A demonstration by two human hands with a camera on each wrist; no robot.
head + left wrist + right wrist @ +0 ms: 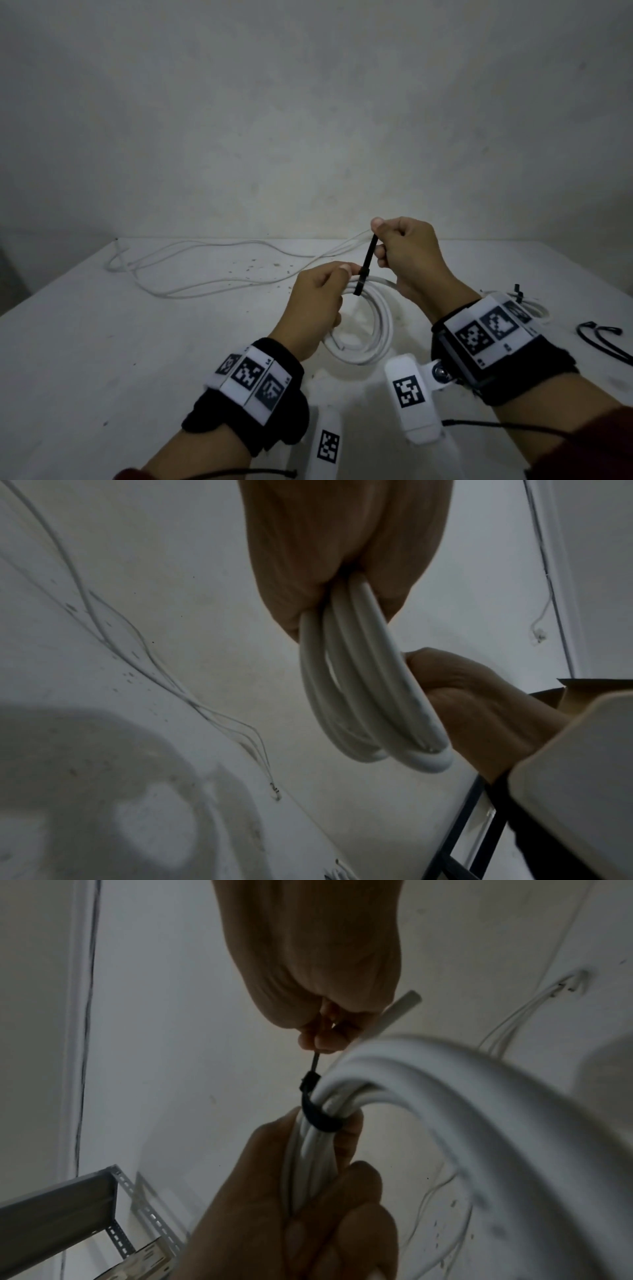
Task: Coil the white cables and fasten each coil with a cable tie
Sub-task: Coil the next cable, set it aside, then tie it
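Observation:
A thick white cable coil (371,329) hangs just above the white table (102,342), near its front middle. My left hand (318,308) grips the bundled strands of the coil (363,685) at its top left. A black cable tie (366,265) is looped around those strands (320,1115), its head close against the bundle. My right hand (407,253) pinches the tie's free tail (316,1062) and holds it up and away from the coil. One cut end of the cable (394,1012) sticks out beside the right hand.
A long thin white cable (191,270) lies loose across the back of the table. At the right sit another white coil with a black tie (529,305) and a loose black tie (599,337). A metal shelf frame (85,1204) stands off the table's side.

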